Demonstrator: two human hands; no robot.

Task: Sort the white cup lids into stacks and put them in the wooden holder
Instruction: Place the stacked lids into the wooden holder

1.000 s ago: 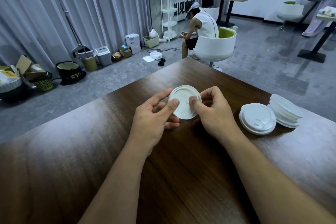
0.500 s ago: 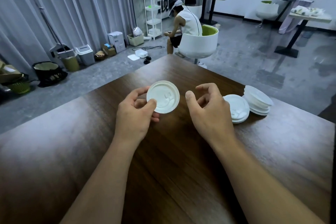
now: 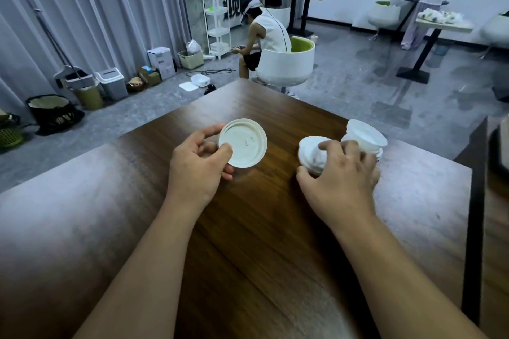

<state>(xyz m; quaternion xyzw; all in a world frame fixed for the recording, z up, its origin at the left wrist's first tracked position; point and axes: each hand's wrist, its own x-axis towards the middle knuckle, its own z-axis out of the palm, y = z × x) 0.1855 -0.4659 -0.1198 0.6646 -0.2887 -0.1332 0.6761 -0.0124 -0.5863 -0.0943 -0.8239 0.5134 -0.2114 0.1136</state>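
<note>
My left hand (image 3: 197, 161) holds a single white cup lid (image 3: 243, 142) by its near-left rim, tilted up above the dark wooden table (image 3: 248, 242). To the right, my right hand (image 3: 340, 173) is curled over a low stack of white lids (image 3: 311, 153), with fingers around its top and near side. Just behind it leans a second stack of white lids (image 3: 365, 135), touching my fingertips. No wooden holder is in view.
The table's far corner lies just beyond the lids, and its right edge (image 3: 475, 201) meets another dark surface. Beyond the table a person sits in a white and green chair (image 3: 286, 63). Bins and boxes line the curtain at the left.
My right hand let go of the single lid and moved right onto the low stack. The left hand kept the lid. The camera view turned slightly left.
</note>
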